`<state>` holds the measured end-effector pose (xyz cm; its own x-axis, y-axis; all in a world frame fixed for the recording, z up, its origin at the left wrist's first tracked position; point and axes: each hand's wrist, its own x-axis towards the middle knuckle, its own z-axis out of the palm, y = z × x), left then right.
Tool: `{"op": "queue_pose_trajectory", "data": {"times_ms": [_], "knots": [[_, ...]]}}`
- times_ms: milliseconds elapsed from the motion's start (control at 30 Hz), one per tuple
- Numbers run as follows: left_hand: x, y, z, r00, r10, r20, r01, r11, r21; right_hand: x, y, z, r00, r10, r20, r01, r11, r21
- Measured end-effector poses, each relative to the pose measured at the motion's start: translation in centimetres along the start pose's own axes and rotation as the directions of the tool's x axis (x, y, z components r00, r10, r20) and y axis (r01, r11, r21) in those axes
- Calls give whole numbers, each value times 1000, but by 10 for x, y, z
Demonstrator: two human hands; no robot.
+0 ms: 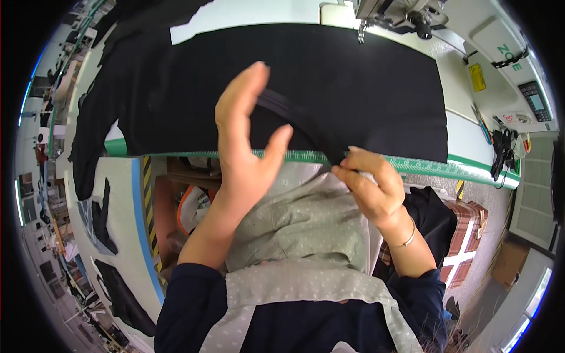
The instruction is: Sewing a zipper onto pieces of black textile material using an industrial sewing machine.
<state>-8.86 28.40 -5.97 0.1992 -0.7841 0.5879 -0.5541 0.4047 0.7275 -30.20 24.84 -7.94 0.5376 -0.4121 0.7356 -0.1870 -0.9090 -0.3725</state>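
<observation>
A narrow black strip [297, 115], perhaps a zipper tape or folded band, curves over a large black fabric panel [376, 88] spread on the sewing table. Its near end is pinched between the thumb and fingers of my right hand [372, 182] at the table's front edge. My left hand [247, 132] is raised above the panel, fingers stretched out and thumb apart. The strip's far end passes behind the left fingers, and I cannot tell whether they touch it.
Beyond the panel stands a sewing machine head [406, 17]. A green measuring ruler [477, 169] runs along the front edge. More black fabric [97, 126] hangs at left, above a white side table [115, 194] with dark cut pieces. Small tools [484, 126] and black cords [503, 150] lie at right.
</observation>
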Motion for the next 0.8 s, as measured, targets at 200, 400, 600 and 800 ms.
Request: {"op": "queue_pose_trajectory", "data": {"times_ms": [200,400,600,800], "knots": [[41,15,-9,693,227,684,-256,965,-60,24,-4,-8,990,-140,17,140,990,21],[101,0,-29,576,87,813,-86,995,-46,43,27,-40,984,-171,46,174,982,-75],[148,-92,-22,779,-54,625,-17,994,108,54,98,-43,862,340,377,-223,921,-321],[94,-73,15,843,16,538,-10,1000,-14,27,79,-82,734,423,531,-178,875,-451]]}}
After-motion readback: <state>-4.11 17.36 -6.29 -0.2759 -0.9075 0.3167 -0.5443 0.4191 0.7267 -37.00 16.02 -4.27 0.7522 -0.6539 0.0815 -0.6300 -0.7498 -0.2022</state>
